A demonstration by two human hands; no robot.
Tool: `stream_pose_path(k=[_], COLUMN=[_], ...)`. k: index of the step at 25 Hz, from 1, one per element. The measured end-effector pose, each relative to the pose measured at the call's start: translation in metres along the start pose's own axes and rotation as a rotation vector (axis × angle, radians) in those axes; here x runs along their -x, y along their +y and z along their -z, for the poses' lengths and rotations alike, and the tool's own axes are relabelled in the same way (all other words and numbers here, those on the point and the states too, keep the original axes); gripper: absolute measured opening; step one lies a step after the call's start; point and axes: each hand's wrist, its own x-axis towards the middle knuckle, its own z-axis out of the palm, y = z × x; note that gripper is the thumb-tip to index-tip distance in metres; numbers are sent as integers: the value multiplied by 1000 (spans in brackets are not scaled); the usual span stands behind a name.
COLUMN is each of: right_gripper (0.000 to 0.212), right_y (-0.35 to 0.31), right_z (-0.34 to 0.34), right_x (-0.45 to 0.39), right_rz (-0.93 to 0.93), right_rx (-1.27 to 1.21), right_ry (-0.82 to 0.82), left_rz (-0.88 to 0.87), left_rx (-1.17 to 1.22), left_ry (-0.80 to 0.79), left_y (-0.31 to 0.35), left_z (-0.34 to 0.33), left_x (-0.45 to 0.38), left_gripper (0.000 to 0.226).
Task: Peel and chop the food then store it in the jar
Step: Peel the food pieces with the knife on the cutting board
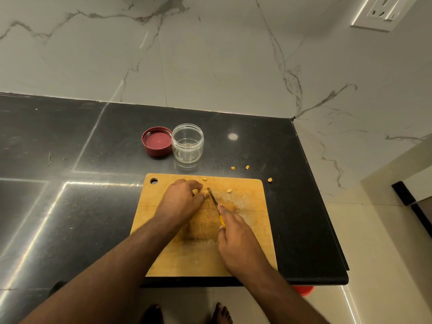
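We see the food (203, 192), a small yellow-orange piece, on the wooden chopping board (252, 230) toward its 12 o'clock edge, mostly hidden under the fingertips of our left hand (181, 201), which curl down and pinch it in place. Just at its 3 o'clock the blade of the knife (213, 199) comes down beside those fingertips; our right hand (238, 244) is wrapped round the yellow handle, forefinger laid along the top.

We judge the chopping step to be in hand. Cut bits (229, 190) lie on the board at 2 o'clock of the piece, and strays (247, 167) have rolled off onto the black bench (70, 171) beyond the board's far edge.

The glass jar (187, 143) stands open at 12 o'clock of the board, apparently holding almost nothing, with its red lid (157, 141) touching it at 9 o'clock, inner side up.

The next move likely calls for short, careful cuts with the fingertips tucked clear, since the blade sits very near them, then gathering every bit, strays included, for the jar.
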Motion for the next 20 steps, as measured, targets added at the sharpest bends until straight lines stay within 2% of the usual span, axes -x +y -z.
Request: stream_pose_path(k=[16, 20], right_gripper=[53, 55], right_y=[5, 20], right_z=[-11, 11], right_x=[31, 21], right_rz=[-6, -36], right_rx=[-4, 50], right_ry=[-29, 91], left_rz=[80, 80], left_rx=[80, 127], left_ry=[-16, -35], left_y=[0, -3], left_z=[0, 2], left_x=[-7, -4], left_gripper=[37, 38])
